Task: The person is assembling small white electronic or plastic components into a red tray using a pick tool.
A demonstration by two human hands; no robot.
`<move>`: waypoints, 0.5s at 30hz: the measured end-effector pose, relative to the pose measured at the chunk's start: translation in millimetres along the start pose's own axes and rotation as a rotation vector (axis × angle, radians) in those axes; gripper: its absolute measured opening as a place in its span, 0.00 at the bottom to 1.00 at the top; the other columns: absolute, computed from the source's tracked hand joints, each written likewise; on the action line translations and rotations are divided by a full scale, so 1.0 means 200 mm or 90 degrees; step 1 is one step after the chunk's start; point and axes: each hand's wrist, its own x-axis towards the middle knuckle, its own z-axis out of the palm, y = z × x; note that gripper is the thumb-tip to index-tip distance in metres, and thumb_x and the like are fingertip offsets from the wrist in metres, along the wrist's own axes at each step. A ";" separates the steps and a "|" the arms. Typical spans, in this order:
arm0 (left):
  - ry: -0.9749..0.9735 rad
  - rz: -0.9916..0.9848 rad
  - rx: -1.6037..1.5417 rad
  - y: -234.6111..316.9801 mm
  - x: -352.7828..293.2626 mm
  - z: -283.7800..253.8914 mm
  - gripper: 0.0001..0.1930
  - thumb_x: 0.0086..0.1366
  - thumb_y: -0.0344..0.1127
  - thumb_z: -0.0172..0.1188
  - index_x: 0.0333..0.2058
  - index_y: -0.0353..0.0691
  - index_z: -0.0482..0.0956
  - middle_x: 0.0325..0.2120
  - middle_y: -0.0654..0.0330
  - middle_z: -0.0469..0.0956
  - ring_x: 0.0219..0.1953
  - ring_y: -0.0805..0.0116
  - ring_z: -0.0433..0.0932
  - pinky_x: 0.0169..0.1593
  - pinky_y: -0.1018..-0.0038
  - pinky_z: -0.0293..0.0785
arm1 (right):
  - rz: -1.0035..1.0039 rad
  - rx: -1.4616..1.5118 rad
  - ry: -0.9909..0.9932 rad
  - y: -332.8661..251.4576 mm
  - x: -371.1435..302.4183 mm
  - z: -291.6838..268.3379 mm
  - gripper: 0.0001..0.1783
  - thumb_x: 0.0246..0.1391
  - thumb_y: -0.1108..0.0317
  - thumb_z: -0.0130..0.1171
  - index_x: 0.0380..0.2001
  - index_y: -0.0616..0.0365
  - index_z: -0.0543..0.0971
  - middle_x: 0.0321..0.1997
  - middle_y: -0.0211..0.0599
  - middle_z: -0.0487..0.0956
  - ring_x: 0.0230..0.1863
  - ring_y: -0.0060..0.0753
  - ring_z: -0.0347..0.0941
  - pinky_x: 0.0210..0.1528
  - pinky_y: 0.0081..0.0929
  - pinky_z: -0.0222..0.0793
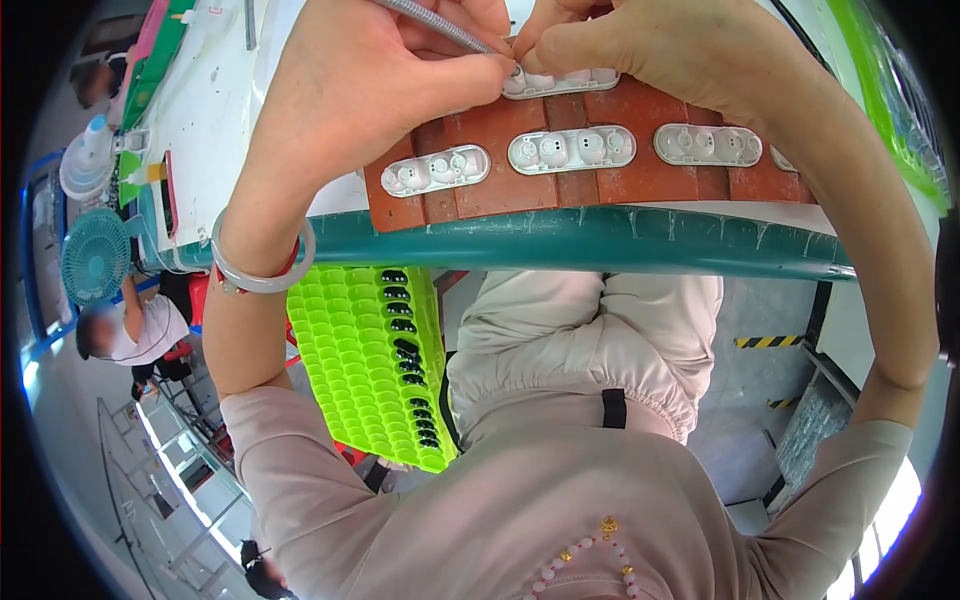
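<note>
A thin grey ribbed metal rod [435, 22] is pinched in my left hand [405, 75], its tip slanting down to the left end of a white oval plastic piece [565, 83]. My right hand [640, 50] is closed at that same piece, fingertips pressed together close to the rod's tip; what they hold, if anything, is hidden. In a row nearer to me are a left white oval piece [436, 171], a middle one [572, 149] and a right one [708, 145], each with small rounded white parts in it. All rest on a reddish-brown stepped block [590, 190].
The block lies by the teal front edge [600, 240] of a white table [215, 110]. Below, left of my legs, is a bright green tray [350, 360] with several black glossy pieces. A teal fan [96, 257] and a seated person [145, 330] are at far left.
</note>
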 end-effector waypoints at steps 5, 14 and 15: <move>0.073 -0.352 0.206 0.18 0.14 0.14 0.09 0.48 0.23 0.66 0.27 0.35 0.74 0.23 0.64 0.77 0.25 0.82 0.74 0.29 0.86 0.69 | -0.026 0.029 -0.005 0.16 0.10 0.02 0.14 0.53 0.64 0.60 0.37 0.61 0.83 0.32 0.42 0.83 0.31 0.28 0.76 0.33 0.21 0.70; 0.060 -0.301 0.160 0.00 0.07 0.07 0.09 0.49 0.21 0.65 0.27 0.35 0.73 0.23 0.64 0.77 0.25 0.83 0.73 0.28 0.86 0.68 | -0.063 -0.076 0.036 0.00 -0.05 -0.03 0.13 0.53 0.65 0.60 0.33 0.64 0.83 0.30 0.45 0.83 0.27 0.34 0.77 0.30 0.22 0.71; -0.016 0.068 -0.088 -0.06 0.06 0.05 0.09 0.49 0.20 0.65 0.27 0.35 0.73 0.23 0.63 0.77 0.25 0.83 0.73 0.28 0.86 0.68 | -0.098 -0.094 0.031 0.00 -0.03 -0.03 0.13 0.53 0.65 0.60 0.34 0.65 0.83 0.30 0.46 0.82 0.28 0.34 0.78 0.31 0.23 0.72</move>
